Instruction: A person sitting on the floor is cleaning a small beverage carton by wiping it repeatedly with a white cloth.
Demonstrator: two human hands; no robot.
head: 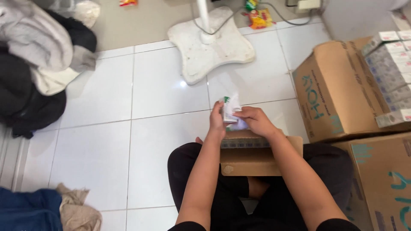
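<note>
A small white packet (230, 108) with green print is held up between both hands, above an open brown cardboard box (257, 159) that rests on my lap. My left hand (216, 120) grips the packet's left edge. My right hand (256, 119) closes on its right side, fingers over the lower part. The box holds a row of small flat packs (245, 143) along its far edge. I sit on a white tiled floor (162, 90) in black trousers.
Two large cardboard boxes (338, 90) stand at the right, the upper one stacked with several small white cartons (391, 72). A white fan base (212, 45) with a cable is ahead. Piled clothes (34, 64) lie at the left, more cloth (47, 209) at bottom left.
</note>
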